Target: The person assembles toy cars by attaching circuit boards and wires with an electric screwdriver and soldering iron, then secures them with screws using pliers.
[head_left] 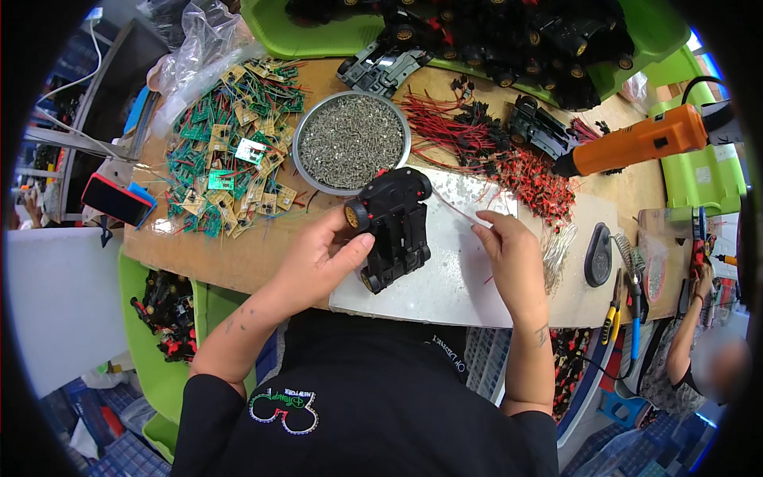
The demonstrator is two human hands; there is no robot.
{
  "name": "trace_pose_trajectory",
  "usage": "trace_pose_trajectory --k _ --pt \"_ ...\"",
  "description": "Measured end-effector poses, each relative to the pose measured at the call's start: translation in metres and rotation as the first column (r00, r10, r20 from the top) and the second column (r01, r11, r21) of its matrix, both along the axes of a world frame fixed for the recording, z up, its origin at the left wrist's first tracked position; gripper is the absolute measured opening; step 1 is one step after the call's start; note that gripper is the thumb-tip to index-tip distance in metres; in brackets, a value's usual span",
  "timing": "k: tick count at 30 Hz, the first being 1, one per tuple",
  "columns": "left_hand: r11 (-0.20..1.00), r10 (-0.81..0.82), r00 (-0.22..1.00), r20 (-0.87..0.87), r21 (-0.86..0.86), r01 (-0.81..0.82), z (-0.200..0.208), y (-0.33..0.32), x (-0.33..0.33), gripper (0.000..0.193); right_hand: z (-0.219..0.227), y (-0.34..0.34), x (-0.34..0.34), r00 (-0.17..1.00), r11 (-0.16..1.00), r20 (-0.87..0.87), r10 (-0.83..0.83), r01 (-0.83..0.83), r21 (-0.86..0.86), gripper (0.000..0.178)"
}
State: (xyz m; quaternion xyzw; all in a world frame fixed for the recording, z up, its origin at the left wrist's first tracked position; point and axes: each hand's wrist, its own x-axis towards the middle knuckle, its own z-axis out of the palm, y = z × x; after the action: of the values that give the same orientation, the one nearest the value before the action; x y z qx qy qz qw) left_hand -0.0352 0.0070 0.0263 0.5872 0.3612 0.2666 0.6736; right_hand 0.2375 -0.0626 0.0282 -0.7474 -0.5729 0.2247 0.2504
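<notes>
My left hand (322,258) is closed around the side of a black toy car chassis (395,226) with gold-rimmed wheels, thumb near one wheel. The chassis is tilted, its hollow inside facing me, above a white work sheet (453,278). My right hand (509,250) pinches a thin wire (455,211) between thumb and fingers. Toward the top of the chassis runs the wire's other end; whether it is attached there I cannot tell. Just beyond the chassis stands a round metal bowl (300,163) full of small screws (350,139).
Circuit boards (230,151) with wires lie heaped at left. Red wires (445,127), small red parts (540,187) and an orange electric screwdriver (644,143) occupy the right. Pliers (610,322) rest at the right edge. Behind, a green bin (274,36) holds car bodies. A co-worker's arm (687,334) shows far right.
</notes>
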Motion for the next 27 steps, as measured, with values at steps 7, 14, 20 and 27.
trace_pose_trajectory --k 7,14,20,27 --pt "0.909 0.275 0.948 0.158 -0.363 -0.203 -0.006 -0.009 -0.004 0.033 0.009 -0.027 -0.021 0.983 0.964 -0.148 -0.112 0.144 0.225 0.01" --pt "0.857 0.324 0.889 0.324 -0.499 -0.13 -0.017 -0.021 0.011 0.031 0.019 -0.036 -0.06 0.979 0.887 -0.203 0.033 0.065 0.457 0.022" --pt "0.841 0.35 0.84 0.414 -0.534 -0.087 -0.019 -0.025 0.012 0.029 0.006 -0.031 -0.083 0.989 0.859 -0.128 0.076 0.0 0.513 0.017" --pt "0.845 0.356 0.83 0.43 -0.527 -0.089 -0.018 -0.028 0.011 0.029 0.003 -0.026 -0.089 0.995 0.798 0.025 0.096 -0.092 0.596 0.018"
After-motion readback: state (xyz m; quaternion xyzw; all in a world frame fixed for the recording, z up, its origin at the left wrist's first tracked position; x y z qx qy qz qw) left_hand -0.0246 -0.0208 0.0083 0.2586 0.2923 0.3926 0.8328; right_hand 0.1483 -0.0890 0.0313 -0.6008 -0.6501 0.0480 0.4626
